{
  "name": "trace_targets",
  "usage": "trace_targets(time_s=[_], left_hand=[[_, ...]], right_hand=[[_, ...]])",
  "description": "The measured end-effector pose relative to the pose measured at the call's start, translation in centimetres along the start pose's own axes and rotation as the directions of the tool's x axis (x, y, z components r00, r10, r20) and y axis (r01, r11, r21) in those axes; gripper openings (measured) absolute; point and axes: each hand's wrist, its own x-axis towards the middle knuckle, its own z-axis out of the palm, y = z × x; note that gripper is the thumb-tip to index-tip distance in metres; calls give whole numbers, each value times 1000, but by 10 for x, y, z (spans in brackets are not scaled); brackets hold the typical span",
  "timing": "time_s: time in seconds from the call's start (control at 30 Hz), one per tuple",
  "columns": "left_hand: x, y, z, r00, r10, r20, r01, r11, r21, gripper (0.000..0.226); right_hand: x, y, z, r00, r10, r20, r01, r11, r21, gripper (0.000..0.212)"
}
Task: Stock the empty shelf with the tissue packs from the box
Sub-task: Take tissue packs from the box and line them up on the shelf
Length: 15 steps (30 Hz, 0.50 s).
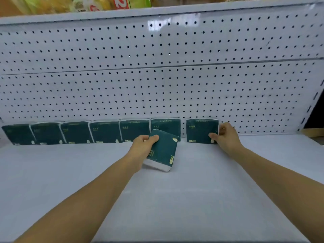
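Note:
Several dark green tissue packs [105,132] stand upright in a row along the back of the white shelf [175,199], against the pegboard. My left hand [142,148] grips another green tissue pack [164,151], tilted, in front of the row's sixth pack [166,126]. My right hand [226,135] holds the right edge of a further upright pack [200,131], thumb on its front and fingers behind. A small gap separates this pack from the sixth one. The box is not in view.
The white perforated back panel [157,76] rises behind the row. A shelf above holds colourful packaged goods [84,4]. A brown cardboard edge [313,133] shows at the far right. Bare shelf surface stretches in front of the packs.

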Motion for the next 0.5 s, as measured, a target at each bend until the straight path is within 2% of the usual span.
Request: trace_targets(time_s=[0.23,0.37,0.43,0.5], left_hand=[[13,1,-1,1000,9,19,-9,1000,-24,35],[8,4,-2,997,21,70,-18,999,-51,33],[4,6,-3,994,42,103,-37,998,-52,31],[2,9,-2,987,76,143,-71,997,-42,29]], right_hand=[[27,4,22,1000,-6,4,6,997,-71,25],[29,4,23,999,24,26,-22,997,-72,33],[20,0,19,999,30,-39,-31,999,-27,47],[1,-11,14,981,-53,-188,54,999,3,48]])
